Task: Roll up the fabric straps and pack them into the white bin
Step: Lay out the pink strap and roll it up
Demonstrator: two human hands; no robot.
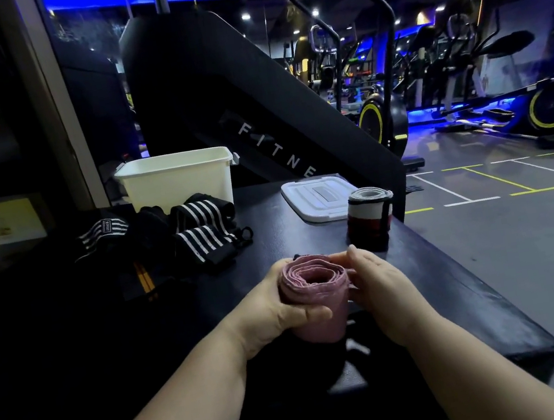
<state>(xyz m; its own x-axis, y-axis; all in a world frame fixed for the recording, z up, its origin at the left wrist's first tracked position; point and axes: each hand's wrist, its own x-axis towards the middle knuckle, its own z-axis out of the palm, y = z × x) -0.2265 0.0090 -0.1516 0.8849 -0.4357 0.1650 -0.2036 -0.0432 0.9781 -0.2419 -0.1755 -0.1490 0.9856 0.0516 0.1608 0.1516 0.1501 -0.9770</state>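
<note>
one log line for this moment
left hand: grips pink roll | right hand: touches it | white bin: lid off

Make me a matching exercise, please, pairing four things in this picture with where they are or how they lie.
Things
1. pink roll
2. bin
3. lid
4. red-and-white roll

Places or states
A. lying flat on the table
B. gripped by the left hand, with the right hand against its side
C. standing on end near the table's right edge
D. open, at the far side, behind the loose striped straps

Pairs: 1-B, 2-D, 3-A, 4-C
</note>
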